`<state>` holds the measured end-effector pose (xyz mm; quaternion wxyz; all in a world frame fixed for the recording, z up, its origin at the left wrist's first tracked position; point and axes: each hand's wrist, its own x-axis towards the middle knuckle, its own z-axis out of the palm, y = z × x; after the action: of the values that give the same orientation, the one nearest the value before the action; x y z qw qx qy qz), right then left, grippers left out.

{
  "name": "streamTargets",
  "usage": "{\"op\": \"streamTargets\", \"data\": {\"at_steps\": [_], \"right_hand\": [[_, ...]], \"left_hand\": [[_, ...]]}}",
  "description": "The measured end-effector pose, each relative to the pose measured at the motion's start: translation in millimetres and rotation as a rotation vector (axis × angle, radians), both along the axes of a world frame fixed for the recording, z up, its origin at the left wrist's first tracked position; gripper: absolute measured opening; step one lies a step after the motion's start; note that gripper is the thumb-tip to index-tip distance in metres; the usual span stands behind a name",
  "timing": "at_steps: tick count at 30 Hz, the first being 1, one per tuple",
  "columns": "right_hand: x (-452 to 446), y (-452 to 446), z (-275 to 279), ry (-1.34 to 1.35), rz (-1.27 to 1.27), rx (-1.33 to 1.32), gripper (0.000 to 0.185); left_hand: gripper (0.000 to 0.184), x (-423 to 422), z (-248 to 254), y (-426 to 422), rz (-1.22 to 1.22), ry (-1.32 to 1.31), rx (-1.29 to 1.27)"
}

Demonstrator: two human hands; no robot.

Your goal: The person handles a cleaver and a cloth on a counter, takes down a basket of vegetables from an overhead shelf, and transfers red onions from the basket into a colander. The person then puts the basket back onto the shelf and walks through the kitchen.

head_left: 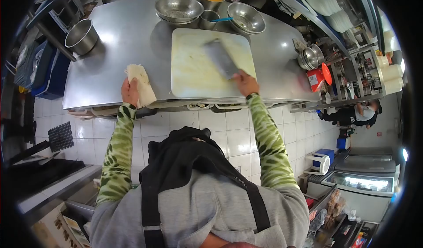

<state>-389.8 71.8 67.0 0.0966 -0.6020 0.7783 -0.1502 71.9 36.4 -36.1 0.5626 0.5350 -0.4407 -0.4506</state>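
Observation:
My left hand [129,91] grips a cream-coloured folded cloth [142,85] at the front edge of the steel table [119,41], left of the cutting board. In my right hand [246,83] is the handle of a broad cleaver [220,58]. Its blade, slightly blurred, points up and to the left over the right half of the white cutting board [189,67]. The board's surface shows yellowish stains.
Steel bowls [178,9] [246,18] and a small pot [208,20] with a blue-handled utensil stand behind the board. A steel pot [82,37] is at the left, a red scale [318,78] at the right. A person [362,113] is far off at the right.

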Motion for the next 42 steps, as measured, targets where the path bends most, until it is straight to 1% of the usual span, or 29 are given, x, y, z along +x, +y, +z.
{"op": "streamTargets", "data": {"at_steps": [1, 2, 5, 6, 7, 9, 11, 12, 13, 15, 16, 17, 18, 19, 20, 22, 23, 25, 26, 27, 28, 29, 32, 33, 35, 38, 41, 42], "right_hand": [[13, 6, 5, 0.0, 0.082, -0.007, 0.035], [14, 8, 8, -0.068, 0.131, -0.031, 0.037], [-35, -18, -3, -0.111, -0.007, 0.024, 0.039], [-64, -30, -32, -0.134, -0.088, -0.085, 0.04], [-65, -31, -38, -0.117, -0.105, -0.084, 0.041], [-64, -30, -42, -0.082, -0.144, -0.082, 0.043], [-15, -12, -29, -0.037, -0.068, -0.061, 0.045], [9, -1, -12, 0.01, 0.036, -0.021, 0.046], [3, -5, -16, -0.017, 0.054, -0.03, 0.045], [-17, -16, -22, -0.085, 0.085, -0.053, 0.043], [-28, -20, -11, -0.12, 0.016, -0.032, 0.042], [-44, -29, -12, -0.134, -0.08, -0.052, 0.041], [-64, -40, -27, -0.148, -0.174, -0.066, 0.041], [-66, -42, -31, -0.162, -0.271, -0.071, 0.04], [-66, -45, -37, -0.108, -0.289, -0.039, 0.036], [-23, -36, -38, -0.032, -0.155, -0.057, 0.033], [-5, -26, -33, 0.006, -0.087, -0.062, 0.031], [15, -10, -5, -0.012, 0.035, -0.01, 0.033], [21, -7, 1, -0.025, 0.095, 0.011, 0.033], [7, -8, -5, -0.034, 0.05, -0.012, 0.035], [-25, -13, -19, -0.04, 0.009, -0.039, 0.037], [-49, -20, -29, -0.043, -0.026, -0.066, 0.04], [-64, -7, -42, -0.005, -0.241, -0.047, 0.04], [-46, 1, -43, 0.015, -0.163, -0.097, 0.038], [11, 29, -31, 0.05, -0.032, -0.184, 0.035], [9, 40, -9, -0.037, -0.011, -0.122, 0.035], [-43, 32, -19, -0.027, -0.259, -0.001, 0.04], [-44, 34, -24, 0.001, -0.29, -0.043, 0.038]], "left_hand": [[0.027, -1, -1, -3, 0.0, 0.086, 0.023], [0.027, 0, -3, -6, -0.004, 0.065, 0.012], [0.027, 7, -16, -10, -0.011, -0.009, -0.018], [0.027, 8, -21, -13, -0.001, -0.03, -0.029], [0.027, 9, -25, -12, 0.009, -0.052, -0.033], [0.027, 6, -14, -7, -0.005, -0.046, -0.061], [0.027, 1, -8, -3, -0.026, -0.001, -0.042], [0.027, 1, -9, -3, -0.039, 0.034, -0.01], [0.027, 4, -8, -5, -0.053, 0.063, 0.015], [0.027, 10, -24, -6, -0.029, -0.055, -0.004], [0.026, 11, -22, -10, -0.016, -0.11, -0.023], [0.026, 11, -21, -14, -0.007, -0.105, -0.042], [0.026, 6, -14, -11, 0.003, -0.099, -0.055], [0.026, 4, -10, -4, 0.011, -0.095, -0.058], [0.026, 4, -5, -2, 0.009, -0.095, -0.05], [0.026, 1, 0, -2, 0.0, -0.089, -0.027], [0.026, -2, 0, 3, -0.012, -0.042, -0.005], [0.026, -1, 2, 1, -0.034, 0.04, 0.017], [0.026, 1, -1, -2, -0.027, 0.039, 0.017], [0.025, 3, -13, -5, -0.022, 0.039, 0.019], [0.025, 5, -19, -7, -0.016, 0.043, 0.018], [0.025, 3, -16, -7, -0.008, 0.056, 0.001], [0.026, -1, 1, 3, 0.016, 0.072, -0.041], [0.026, -1, 8, 3, 0.007, 0.063, -0.06], [0.026, -1, 2, 6, -0.018, 0.052, -0.044], [0.026, 2, 8, 0, -0.049, 0.015, 0.007], [0.025, 0, 4, -2, 0.001, -0.054, -0.066], [0.026, 2, 1, -1, -0.001, -0.074, -0.054]]}}
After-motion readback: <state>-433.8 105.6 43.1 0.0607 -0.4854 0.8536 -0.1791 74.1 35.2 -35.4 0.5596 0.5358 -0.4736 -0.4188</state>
